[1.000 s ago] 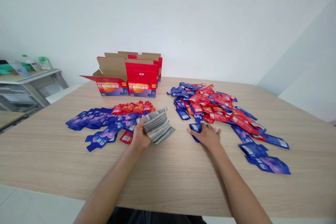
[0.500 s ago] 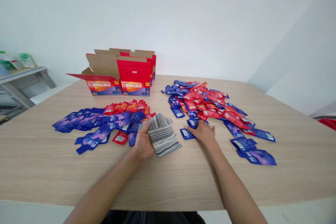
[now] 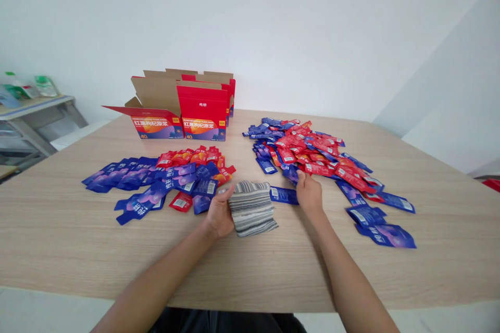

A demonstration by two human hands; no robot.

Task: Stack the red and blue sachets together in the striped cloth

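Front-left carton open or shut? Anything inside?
The front-left carton is open: its red front flap juts outward, and a brown flap stands up behind. Contents: cannot tell; the inside is hidden.

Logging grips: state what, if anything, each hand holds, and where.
Left hand: grey-striped bundle, by its left side. Right hand: at blue sachet, right end; grip unclear.

You get bright, diffuse light across the wall (image 3: pixel 273 36) and bench (image 3: pixel 250 270), a soft shadow under your right hand (image 3: pixel 310 195), wide-angle stretching toward the sides, and soft detail at far left.
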